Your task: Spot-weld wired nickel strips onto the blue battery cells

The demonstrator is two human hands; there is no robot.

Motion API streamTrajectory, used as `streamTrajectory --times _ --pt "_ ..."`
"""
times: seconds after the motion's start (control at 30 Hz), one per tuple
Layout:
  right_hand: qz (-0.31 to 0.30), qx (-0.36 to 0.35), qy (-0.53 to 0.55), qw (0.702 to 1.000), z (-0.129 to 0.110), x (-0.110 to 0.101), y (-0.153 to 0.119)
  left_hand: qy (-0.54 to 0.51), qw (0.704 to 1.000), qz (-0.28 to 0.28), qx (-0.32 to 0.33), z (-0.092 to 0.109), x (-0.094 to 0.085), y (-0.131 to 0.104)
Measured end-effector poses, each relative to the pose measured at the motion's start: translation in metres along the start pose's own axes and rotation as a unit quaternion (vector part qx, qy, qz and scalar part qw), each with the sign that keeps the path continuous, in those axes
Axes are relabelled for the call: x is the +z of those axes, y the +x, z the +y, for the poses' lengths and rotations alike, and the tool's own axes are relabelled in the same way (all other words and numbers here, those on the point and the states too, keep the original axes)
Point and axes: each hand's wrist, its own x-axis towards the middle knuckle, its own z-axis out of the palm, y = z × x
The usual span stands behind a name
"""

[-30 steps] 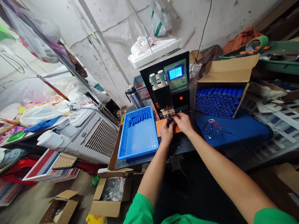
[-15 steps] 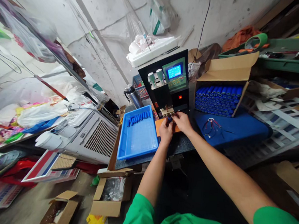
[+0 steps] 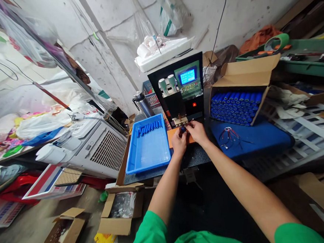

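Observation:
My left hand (image 3: 179, 142) is closed around a blue cylindrical battery cell (image 3: 183, 129), mostly hidden by the fingers, just below the electrodes of a black spot welder (image 3: 180, 120). Close beside it, my right hand (image 3: 196, 132) pinches at the cell's upper end; what lies between its fingertips is too small to make out. Both hands are over an orange board (image 3: 172, 136) at the welder's foot. To their left, a blue tray (image 3: 151, 154) holds a row of several blue cells (image 3: 149, 128).
Right of the welder stands an open carton (image 3: 244, 77) packed with blue cells. Wire leads with red and black strands (image 3: 229, 135) lie on a blue surface (image 3: 271, 140). Behind the tray is a steel flask (image 3: 143, 104). Open cardboard boxes (image 3: 115, 225) sit on the floor.
My hands stay at the welder's electrodes, with the left fingers shifted slightly to the left. The camera view has moved slightly.

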Motion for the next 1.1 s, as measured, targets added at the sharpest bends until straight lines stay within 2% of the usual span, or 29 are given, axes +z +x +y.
streamTrajectory --times 0.23,0.5,0.63,0.77,0.87,0.93,1.03,1.1 --pt "-0.019 0.000 0.035 0.999 -0.001 -0.006 -0.004 0.013 1.000 -0.003 0.001 0.001 0.000 0.001" --pt "-0.040 0.006 -0.067 0.997 0.002 -0.022 -0.016 0.018 1.000 0.001 0.007 0.002 0.000 -0.001" --pt "-0.064 0.009 -0.022 0.998 0.004 -0.024 -0.014 0.020 1.000 -0.003 -0.003 0.003 0.002 -0.001" --pt "-0.084 0.026 0.011 0.996 0.001 -0.026 -0.014 -0.045 0.999 0.008 -0.014 0.004 0.001 0.002" --pt "-0.084 0.039 0.029 0.995 0.000 -0.027 -0.015 -0.092 0.995 0.042 -0.017 0.004 -0.007 0.003" --pt "-0.084 0.047 0.042 0.994 -0.001 -0.027 -0.015 -0.074 0.996 0.050 -0.024 0.002 -0.016 0.002" --pt "-0.085 0.061 0.064 0.992 -0.002 -0.028 -0.016 0.012 1.000 0.008 -0.026 -0.001 -0.030 -0.004" --pt "-0.086 0.075 0.082 0.990 -0.002 -0.030 -0.016 0.075 0.997 -0.032 -0.005 -0.003 -0.036 -0.008"
